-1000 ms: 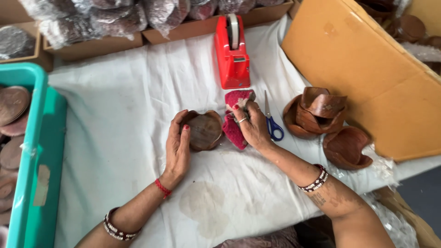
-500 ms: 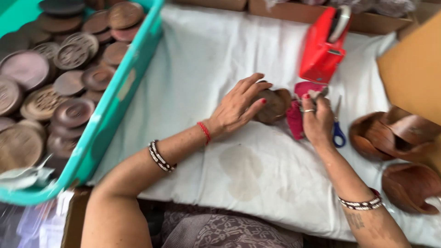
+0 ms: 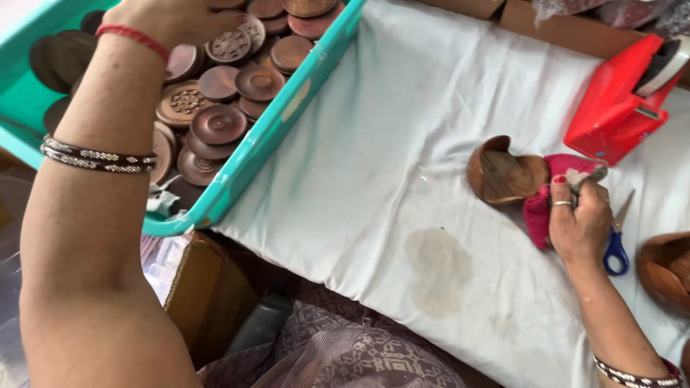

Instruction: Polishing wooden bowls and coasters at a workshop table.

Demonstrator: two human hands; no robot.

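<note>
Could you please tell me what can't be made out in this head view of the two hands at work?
- Left hand: fingers cut off by the top edge above the teal crate; any grip unknown.
- Right hand: its palm hides how it grips the pink cloth.
- Tape dispenser: cropped by the right edge.

Teal crate (image 3: 248, 162), brown carved wooden discs (image 3: 188, 100), white cloth (image 3: 388, 144), red tape dispenser (image 3: 611, 108), pink rag (image 3: 539, 208), blue-handled scissors (image 3: 615, 248).

The left hand (image 3: 169, 18) is reaching up and away at the top edge, arm stretched long, wrist bent, fingers out of sight. The right hand (image 3: 578, 215) is resting low, fingers curled in and pinching.
</note>
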